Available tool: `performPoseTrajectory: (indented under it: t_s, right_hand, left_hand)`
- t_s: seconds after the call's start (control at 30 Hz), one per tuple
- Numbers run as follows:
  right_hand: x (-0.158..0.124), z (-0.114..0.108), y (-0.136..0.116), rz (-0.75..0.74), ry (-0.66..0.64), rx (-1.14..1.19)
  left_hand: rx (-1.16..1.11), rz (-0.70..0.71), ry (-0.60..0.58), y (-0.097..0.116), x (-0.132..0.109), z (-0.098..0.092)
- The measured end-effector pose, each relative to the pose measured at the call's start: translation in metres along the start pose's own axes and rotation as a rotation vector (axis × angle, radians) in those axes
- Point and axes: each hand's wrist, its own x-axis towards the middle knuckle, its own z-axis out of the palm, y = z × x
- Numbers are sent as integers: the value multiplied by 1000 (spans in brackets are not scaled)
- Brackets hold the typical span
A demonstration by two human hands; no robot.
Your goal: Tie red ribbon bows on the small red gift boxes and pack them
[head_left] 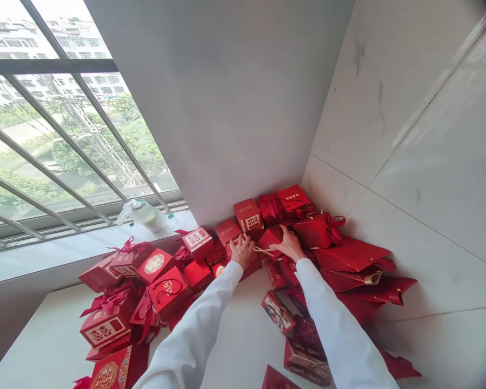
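Observation:
My left hand (241, 250) has its fingers curled over a small red gift box in the middle of a pile of red boxes. Beside it, my right hand (290, 245) grips another red gift box (270, 237), thumb and fingers along its side. A pale twisted cord (264, 250) runs between the two hands. Just behind them stand a red box with white printed characters (248, 216) and a plain-topped red box (227, 231). A red box with a ribbon bow (318, 229) lies right of my right hand. The undersides of both held boxes are hidden.
Red ribboned boxes (105, 329) are heaped at the left of the white surface (234, 335). Flat red bags (352, 254) lean by the marble wall (421, 135) at the right. A plastic bag (143, 215) sits on the sill beside the barred window (64, 124).

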Motion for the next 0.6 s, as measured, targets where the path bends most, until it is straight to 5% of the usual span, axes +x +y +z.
performPoseTrajectory:
  t_s: [0.13,0.23,0.37,0.47,0.6]
  right_hand:
    - [-27,-11,-7,-1,-125,162]
    - [-67,0,-17,-45,-292,347]
    - [-124,56,-33,-19,-540,505]
    - [-147,109,-37,162,-758,540]
    - [-157,160,-38,371,-924,607]
  left_hand:
    - [13,17,-5,-25,-12,-3]
    - [4,35,-10,-39,-18,-7]
    - [-51,150,-41,-36,-13,-7]
    - [-127,206,-57,-23,-10,-8]
    - [-281,124,-10,-14,-53,-18]
